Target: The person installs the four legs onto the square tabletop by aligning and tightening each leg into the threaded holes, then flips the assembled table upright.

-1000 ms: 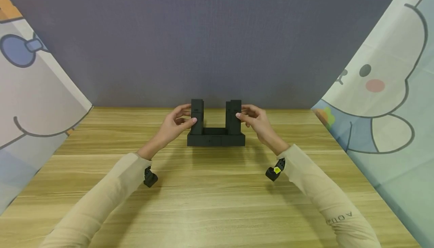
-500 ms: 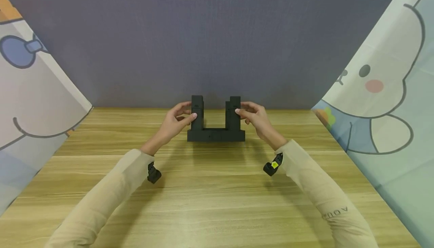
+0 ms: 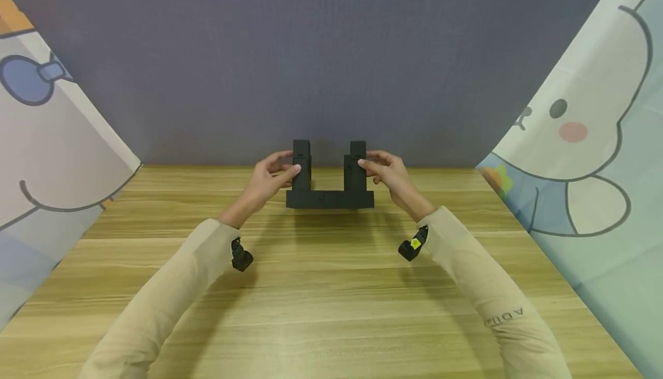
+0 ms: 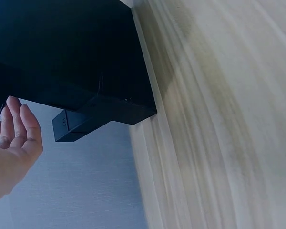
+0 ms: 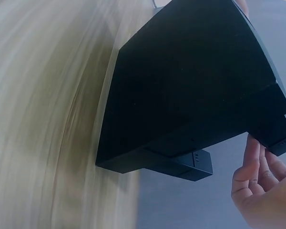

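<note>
A matte black U-shaped piece [image 3: 330, 199], a long low base with an upright post at each end, stands near the back of the table. My left hand [image 3: 266, 182] grips the left post [image 3: 301, 180], its thumb on the near face and its fingers at the outer side and behind. Likewise, my right hand [image 3: 395, 177] holds the right post [image 3: 354, 179], thumb in front. Each post carries small raised or printed marks near its top. Both wrist views show a broad plain black face [image 5: 190, 90] of the piece close up, which partly hides the fingers.
The wood-grain table [image 3: 331, 298] stretches from the piece toward my body. A grey-blue panel [image 3: 331, 62] rises along its back edge. Cartoon-printed cloths [image 3: 585, 137] hang at both sides. Each wrist carries a small black camera mount [image 3: 242, 255].
Both hands and the black piece have moved steadily up in the head view, away from my body. The top of the base, visible earlier between the posts, has turned out of sight. Both grips stay the same.
</note>
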The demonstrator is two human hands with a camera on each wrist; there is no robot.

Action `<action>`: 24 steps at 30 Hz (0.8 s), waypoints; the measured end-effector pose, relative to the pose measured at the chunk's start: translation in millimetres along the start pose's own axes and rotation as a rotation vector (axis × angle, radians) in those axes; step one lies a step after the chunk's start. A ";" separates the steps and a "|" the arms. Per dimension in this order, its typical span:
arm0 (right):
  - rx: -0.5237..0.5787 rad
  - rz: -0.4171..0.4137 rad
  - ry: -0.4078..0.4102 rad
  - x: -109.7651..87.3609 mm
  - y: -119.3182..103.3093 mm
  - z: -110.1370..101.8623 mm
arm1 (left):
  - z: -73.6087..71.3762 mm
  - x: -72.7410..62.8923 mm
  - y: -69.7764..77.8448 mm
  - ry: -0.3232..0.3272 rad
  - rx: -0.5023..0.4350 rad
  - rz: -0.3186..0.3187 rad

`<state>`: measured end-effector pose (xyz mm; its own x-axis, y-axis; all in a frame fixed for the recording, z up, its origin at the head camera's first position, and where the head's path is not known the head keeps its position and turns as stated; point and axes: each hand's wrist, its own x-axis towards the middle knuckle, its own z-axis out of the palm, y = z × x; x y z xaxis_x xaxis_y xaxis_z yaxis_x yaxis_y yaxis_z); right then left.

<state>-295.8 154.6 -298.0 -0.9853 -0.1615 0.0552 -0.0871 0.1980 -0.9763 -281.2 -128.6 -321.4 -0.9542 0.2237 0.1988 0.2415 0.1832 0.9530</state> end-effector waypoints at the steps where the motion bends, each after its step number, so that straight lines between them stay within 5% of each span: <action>1: -0.003 -0.003 0.001 0.6 0.0 0.0 | -0.4 0.9 -0.1 -0.001 -0.005 -0.003; 24: -0.118 -0.148 -0.034 -8.9 12.3 3.4 | -4.8 11.9 4.0 0.048 -0.022 -0.090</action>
<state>-287.7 155.2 -311.3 -0.9552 -0.2292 0.1872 -0.2491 0.2816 -0.9266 -292.4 -129.8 -314.1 -0.9793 0.1615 0.1222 0.1509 0.1792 0.9722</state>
